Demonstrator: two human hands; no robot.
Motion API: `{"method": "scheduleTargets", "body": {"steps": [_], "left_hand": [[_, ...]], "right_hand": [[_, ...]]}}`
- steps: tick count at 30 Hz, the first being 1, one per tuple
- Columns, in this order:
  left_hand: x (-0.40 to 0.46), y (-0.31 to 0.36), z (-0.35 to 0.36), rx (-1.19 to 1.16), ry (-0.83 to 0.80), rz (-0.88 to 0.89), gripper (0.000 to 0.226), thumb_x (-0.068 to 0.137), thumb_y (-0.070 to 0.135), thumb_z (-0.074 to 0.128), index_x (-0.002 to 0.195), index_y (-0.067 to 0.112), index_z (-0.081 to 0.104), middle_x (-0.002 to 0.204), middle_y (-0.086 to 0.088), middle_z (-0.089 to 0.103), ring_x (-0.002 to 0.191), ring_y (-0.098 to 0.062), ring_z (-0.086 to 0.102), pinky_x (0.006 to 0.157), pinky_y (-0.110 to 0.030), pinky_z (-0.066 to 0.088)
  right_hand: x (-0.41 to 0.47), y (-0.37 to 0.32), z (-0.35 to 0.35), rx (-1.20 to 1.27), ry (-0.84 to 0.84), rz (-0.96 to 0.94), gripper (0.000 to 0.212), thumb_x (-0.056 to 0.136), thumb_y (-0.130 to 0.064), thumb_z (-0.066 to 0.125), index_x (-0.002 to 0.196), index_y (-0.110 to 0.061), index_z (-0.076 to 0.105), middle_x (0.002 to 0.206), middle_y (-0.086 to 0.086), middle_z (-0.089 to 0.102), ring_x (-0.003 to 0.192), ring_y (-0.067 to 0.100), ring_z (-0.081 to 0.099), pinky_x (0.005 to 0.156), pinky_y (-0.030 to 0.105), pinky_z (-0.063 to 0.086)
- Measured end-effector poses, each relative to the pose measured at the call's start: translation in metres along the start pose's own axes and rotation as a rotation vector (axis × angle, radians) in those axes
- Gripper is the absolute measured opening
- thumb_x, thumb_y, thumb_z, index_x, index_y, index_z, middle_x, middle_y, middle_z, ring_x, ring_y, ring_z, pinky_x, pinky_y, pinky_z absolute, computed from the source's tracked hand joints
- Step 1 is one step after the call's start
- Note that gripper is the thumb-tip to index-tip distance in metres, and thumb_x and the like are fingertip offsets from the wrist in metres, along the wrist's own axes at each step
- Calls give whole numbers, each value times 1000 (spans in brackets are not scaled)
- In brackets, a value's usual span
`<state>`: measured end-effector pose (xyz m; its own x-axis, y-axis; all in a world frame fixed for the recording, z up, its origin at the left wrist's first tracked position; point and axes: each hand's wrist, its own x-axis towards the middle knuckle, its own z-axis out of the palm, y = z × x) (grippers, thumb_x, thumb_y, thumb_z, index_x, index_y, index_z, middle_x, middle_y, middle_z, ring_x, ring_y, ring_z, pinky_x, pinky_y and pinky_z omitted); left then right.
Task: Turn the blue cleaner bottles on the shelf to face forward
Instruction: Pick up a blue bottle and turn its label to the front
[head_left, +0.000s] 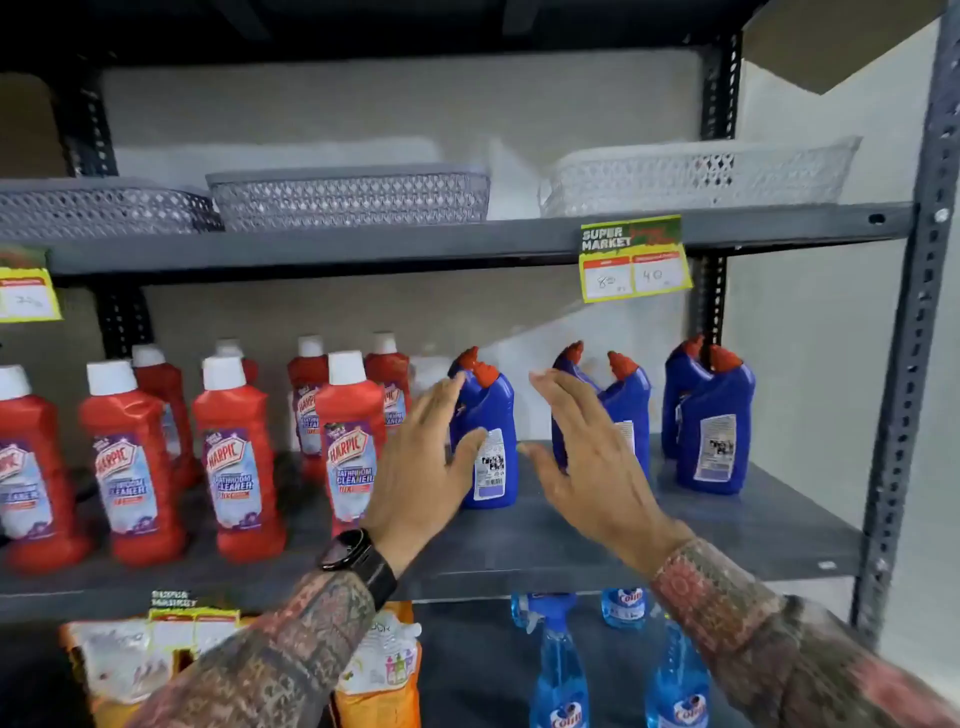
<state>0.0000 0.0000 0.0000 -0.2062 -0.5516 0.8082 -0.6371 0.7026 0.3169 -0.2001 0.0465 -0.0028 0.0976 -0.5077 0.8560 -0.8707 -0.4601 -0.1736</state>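
Several blue cleaner bottles with angled red caps stand on the right half of the middle shelf. The left blue bottle shows its white back label with a barcode. A middle pair stands behind my right hand, and the right pair also shows a back label. My left hand is open with spread fingers, just left of the left bottle, the thumb close to its side. My right hand is open too, in front of the middle pair and holding nothing.
Red Harpic bathroom cleaner bottles fill the left half of the same shelf. Grey and white perforated baskets sit on the shelf above. A yellow price tag hangs from its edge. Blue spray bottles and orange packets stand below.
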Motion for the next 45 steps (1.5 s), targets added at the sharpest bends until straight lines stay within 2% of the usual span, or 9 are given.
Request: {"method": "scheduleTargets", "body": {"steps": [5,8,13,17,20,27,35,42,45], "left_hand": [[14,-28,50,-192,-137,-362,74,102,34,62,165,23,24,159,-3,47,143,-19,49,114,-28,37],[17,-53,73,-264,-198,-494,82,100,35,65,166,24,17,163,-5,43,149,-24,45,122,-47,39],[15,-77,96,-481,-243,-632,66,101,13,67,158,17,34,146,-5,61,117,-6,64,93,-19,52],[11,-84,108,-518,-243,-631,45,100,12,67,140,23,50,125,10,69,97,18,67,79,-11,56],[12,-88,111,-567,-223,-628,41,100,9,67,138,19,54,128,6,71,98,15,68,90,-18,57],[32,-86,105,-656,-97,-556,50,96,3,70,140,22,57,125,2,74,99,8,74,78,-15,59],[54,-48,106,-844,-68,-538,60,84,36,84,138,32,59,111,8,80,103,-13,78,89,-33,63],[55,-65,94,-1072,-106,-559,35,92,17,72,127,23,71,117,-3,80,114,-27,75,96,-39,59],[58,-68,91,-1171,-158,-570,46,82,32,76,127,21,72,121,-9,79,118,-35,72,100,-50,57]], "right_hand": [[13,48,55,348,-203,368,80,92,-29,77,159,-26,34,153,-2,49,134,15,54,104,42,54],[22,67,78,557,-294,527,81,90,-20,80,158,-25,35,142,-3,52,128,18,57,77,20,60],[26,86,112,669,-443,619,92,80,-7,87,155,-19,37,122,-11,62,117,17,66,97,35,58],[23,90,132,655,-522,653,76,73,-5,91,137,-17,52,116,-11,72,102,5,71,90,29,61],[22,93,142,615,-476,674,70,68,-13,96,127,-21,59,120,-4,76,108,15,74,99,45,60],[27,89,140,665,-244,657,56,65,-17,98,112,-17,67,108,-4,80,97,12,78,90,44,64],[41,50,112,93,-135,374,45,70,-47,87,97,-30,55,78,-15,61,70,10,64,65,28,55],[41,83,113,663,-501,495,108,59,-43,99,151,-30,45,139,-14,62,129,1,58,111,34,51],[43,84,121,821,-485,522,109,54,-35,102,148,-28,49,136,-6,65,127,12,64,107,41,55]]}}
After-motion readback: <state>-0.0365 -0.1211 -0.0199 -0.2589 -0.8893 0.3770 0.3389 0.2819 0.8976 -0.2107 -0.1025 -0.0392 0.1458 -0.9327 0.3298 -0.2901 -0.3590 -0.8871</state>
